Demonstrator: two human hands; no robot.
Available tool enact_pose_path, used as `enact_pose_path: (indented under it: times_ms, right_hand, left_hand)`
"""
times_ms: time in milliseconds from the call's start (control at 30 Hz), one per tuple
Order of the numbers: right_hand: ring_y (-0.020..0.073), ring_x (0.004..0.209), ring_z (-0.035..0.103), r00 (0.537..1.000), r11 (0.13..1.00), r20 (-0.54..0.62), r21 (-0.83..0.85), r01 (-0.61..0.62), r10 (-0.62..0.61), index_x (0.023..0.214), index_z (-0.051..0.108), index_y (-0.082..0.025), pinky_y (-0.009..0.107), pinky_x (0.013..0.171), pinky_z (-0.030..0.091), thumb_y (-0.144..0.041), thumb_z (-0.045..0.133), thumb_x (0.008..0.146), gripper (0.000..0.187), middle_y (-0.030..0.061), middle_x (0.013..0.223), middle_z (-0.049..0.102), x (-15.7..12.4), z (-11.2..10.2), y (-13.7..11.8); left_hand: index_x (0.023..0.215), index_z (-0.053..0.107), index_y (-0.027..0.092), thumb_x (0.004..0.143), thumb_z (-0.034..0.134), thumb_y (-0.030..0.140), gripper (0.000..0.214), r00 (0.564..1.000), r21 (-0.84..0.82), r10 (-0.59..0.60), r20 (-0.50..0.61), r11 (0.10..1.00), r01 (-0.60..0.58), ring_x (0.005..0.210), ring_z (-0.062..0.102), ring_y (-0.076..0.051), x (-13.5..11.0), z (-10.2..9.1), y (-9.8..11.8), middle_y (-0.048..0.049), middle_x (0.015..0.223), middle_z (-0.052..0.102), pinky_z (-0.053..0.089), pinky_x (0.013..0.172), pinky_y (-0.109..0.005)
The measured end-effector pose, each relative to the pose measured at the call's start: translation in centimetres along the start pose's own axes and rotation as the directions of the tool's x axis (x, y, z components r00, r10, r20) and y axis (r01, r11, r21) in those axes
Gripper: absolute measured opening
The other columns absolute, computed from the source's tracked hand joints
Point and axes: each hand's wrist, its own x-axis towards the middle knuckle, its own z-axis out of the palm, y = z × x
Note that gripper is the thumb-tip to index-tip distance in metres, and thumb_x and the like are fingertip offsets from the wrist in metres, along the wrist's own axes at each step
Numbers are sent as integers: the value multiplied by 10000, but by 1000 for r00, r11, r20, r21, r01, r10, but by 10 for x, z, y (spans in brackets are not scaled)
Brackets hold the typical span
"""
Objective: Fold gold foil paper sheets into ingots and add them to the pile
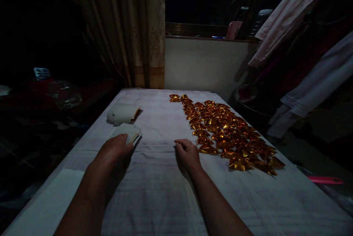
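My left hand grips the near end of a small stack of pale paper sheets, its fingers over the top and the thumb along the right side. Just beyond lies a second stack of pale paper, curved, with an orange-gold edge at its right end. My right hand rests low over the cloth with its fingers curled together, and nothing shows in them. To its right spreads a large group of shiny gold folded-paper pieces, shaped like little boats; the nearest ones lie a short way from my knuckles.
A pale checked cloth covers the table. At the left edge lies a flat white sheet. A patterned curtain hangs behind, and clothes hang at the right. Beside the table's right edge is a pink handle.
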Motion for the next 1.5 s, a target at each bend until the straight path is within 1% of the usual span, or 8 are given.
enact_pose_path:
  times_ms: [300, 633, 800, 1067, 1233, 1333, 1433, 1500]
  right_hand:
    - [220, 842, 705, 1000, 1000, -1, -16, -7, 7, 834, 786, -238, 334, 777, 548, -300, 544, 799, 252, 56, 861, 762, 1, 2, 0]
    - [218, 848, 707, 1000, 999, -18, -32, -8, 8, 844, 789, -240, 329, 771, 552, -284, 544, 805, 252, 56, 867, 765, 0, 3, -2]
    - [213, 852, 705, 1000, 998, -7, -60, -17, 16, 848, 789, -249, 327, 785, 551, -258, 551, 806, 242, 50, 879, 768, 0, 3, -2]
    - [216, 862, 706, 1000, 997, 5, -79, -2, 3, 861, 792, -240, 332, 801, 552, -250, 548, 813, 249, 57, 893, 768, 0, 2, -5]
    - [209, 859, 705, 1000, 997, -3, -70, -15, 14, 854, 791, -252, 327, 805, 551, -224, 557, 801, 241, 48, 888, 769, -1, 3, -5]
    - [211, 858, 706, 1000, 999, -17, -42, -24, 23, 851, 791, -250, 332, 811, 551, -238, 564, 794, 234, 50, 886, 769, -1, 4, -5]
    - [223, 854, 708, 998, 998, -34, 37, -53, 54, 837, 792, -253, 349, 814, 555, -285, 581, 778, 222, 54, 879, 771, 1, 4, -4]
    - [235, 860, 711, 996, 994, -42, 87, -70, 74, 834, 792, -249, 368, 829, 558, -330, 591, 773, 226, 63, 885, 773, 2, 4, -4]
  left_hand:
    - [896, 759, 157, 868, 439, 207, 325, 997, 27, -67, -33, 997, 68, 894, 695, -350, -13, -10, 24, -216, 975, 737, 479, 730, -393]
    - [850, 738, 238, 825, 516, 227, 223, 990, -32, -130, -61, 991, 128, 856, 696, -331, -12, -12, 18, -130, 903, 752, 426, 653, -352]
    - [729, 666, 234, 800, 584, 292, 123, 991, -34, -121, -53, 992, 119, 769, 674, -278, -13, -16, 15, -83, 803, 731, 382, 607, -305]
    - [764, 679, 241, 851, 536, 425, 249, 991, -66, -129, -16, 990, 128, 754, 657, -271, -19, -26, 15, -67, 789, 717, 371, 591, -313]
    - [996, 693, 268, 923, 450, 408, 290, 977, -50, -142, -158, 989, 136, 815, 678, -310, -31, -41, 23, -81, 889, 745, 371, 611, -326]
    - [1128, 682, 287, 914, 474, 390, 316, 945, -179, -136, -298, 980, 84, 840, 692, -307, -36, -48, 29, -66, 916, 759, 413, 654, -331]
    - [1193, 668, 271, 861, 546, 415, 383, 932, -531, -117, -342, 843, -90, 844, 704, -257, -34, -44, 34, -39, 916, 765, 482, 692, -303]
    - [1286, 616, 228, 827, 576, 462, 517, 955, -775, -67, -289, 602, -192, 830, 708, -224, -29, -34, 40, -41, 923, 763, 523, 697, -285]
